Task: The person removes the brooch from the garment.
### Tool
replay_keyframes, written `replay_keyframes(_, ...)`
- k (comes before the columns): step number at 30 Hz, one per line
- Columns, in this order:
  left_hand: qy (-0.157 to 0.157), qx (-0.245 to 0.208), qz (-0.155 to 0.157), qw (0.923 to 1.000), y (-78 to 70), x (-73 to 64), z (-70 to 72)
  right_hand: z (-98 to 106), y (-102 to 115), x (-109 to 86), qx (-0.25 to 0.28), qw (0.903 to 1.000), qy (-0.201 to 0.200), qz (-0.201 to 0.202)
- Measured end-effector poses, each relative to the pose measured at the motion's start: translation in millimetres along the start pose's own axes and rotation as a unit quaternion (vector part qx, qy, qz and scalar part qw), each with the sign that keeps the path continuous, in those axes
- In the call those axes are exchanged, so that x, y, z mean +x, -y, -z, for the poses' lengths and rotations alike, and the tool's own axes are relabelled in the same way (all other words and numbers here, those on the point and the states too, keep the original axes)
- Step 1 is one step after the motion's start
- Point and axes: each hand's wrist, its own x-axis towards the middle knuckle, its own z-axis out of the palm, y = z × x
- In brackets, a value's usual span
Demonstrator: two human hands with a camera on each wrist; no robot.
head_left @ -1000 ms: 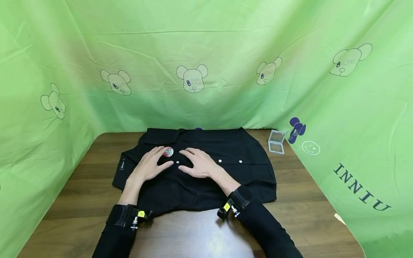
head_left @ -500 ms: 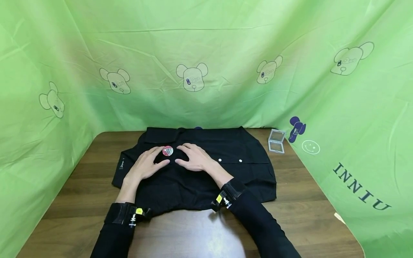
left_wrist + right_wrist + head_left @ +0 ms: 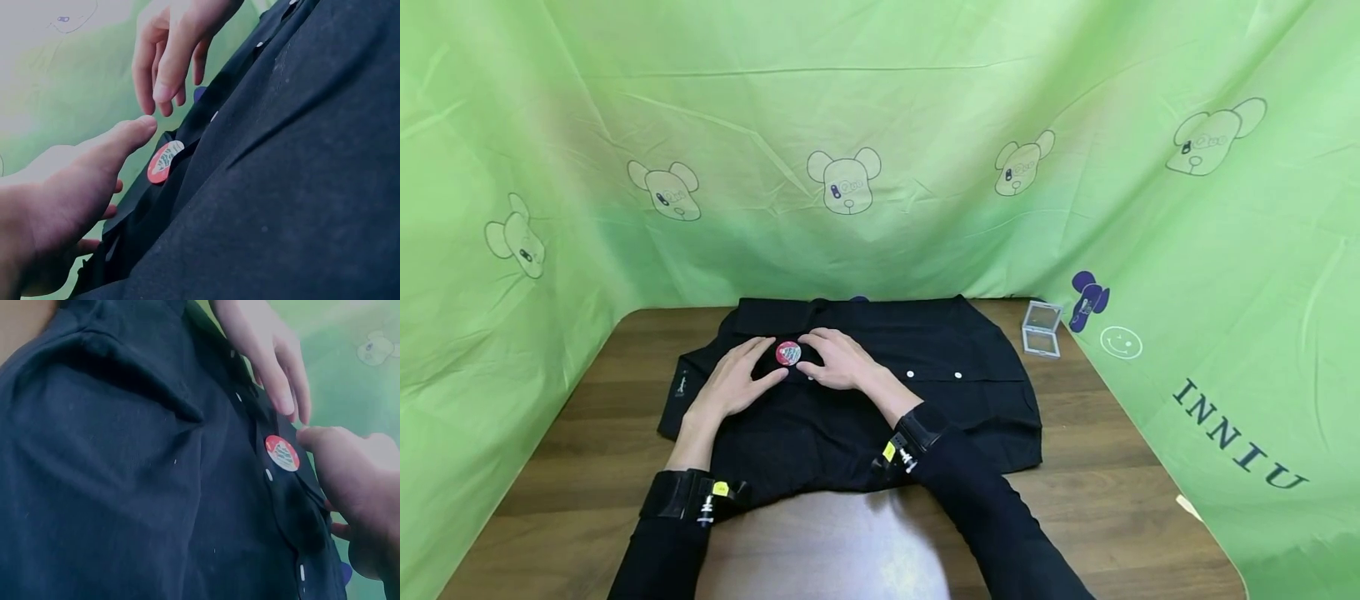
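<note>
The red-and-white badge (image 3: 788, 353) is flanked at left by the left hand (image 3: 732, 385), at right by the right hand (image 3: 841, 362), thumbs parted from fingers.

Head view: the print on the round badge (image 3: 788, 353) is too small to read; your right hand (image 3: 837, 360) hides part of the black shirt (image 3: 820, 446); the lower edge crops both your sleeves (image 3: 662, 554).

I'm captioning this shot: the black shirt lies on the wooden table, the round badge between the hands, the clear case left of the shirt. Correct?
Not quite: the clear case is right of the black shirt, as the head view shows. The shirt lies on the wooden table, the round badge between the left hand and right hand.
</note>
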Motion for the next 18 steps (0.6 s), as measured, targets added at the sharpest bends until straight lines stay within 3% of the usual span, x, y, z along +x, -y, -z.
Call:
replay_keyframes(7,-0.024,-0.004,-0.004,0.9997,4.7,2.1,-0.1,-8.2,4.8,15.9,0.009,0.9998,0.002,0.018)
replay_keyframes(14,-0.033,-0.009,-0.005,0.9994,7.8,5.9,-4.5,-50.1,-22.4,40.2,0.018,0.999,-0.023,0.033)
replay_keyframes(16,-0.032,-0.009,-0.003,0.9994,8.1,6.6,-4.7,-44.1,-13.4,37.5,0.014,0.9991,-0.028,0.029)
replay_keyframes(18,-0.031,-0.009,-0.001,0.9995,8.2,7.0,-5.2,-52.9,-16.7,41.7,0.016,0.9986,-0.04,0.03)
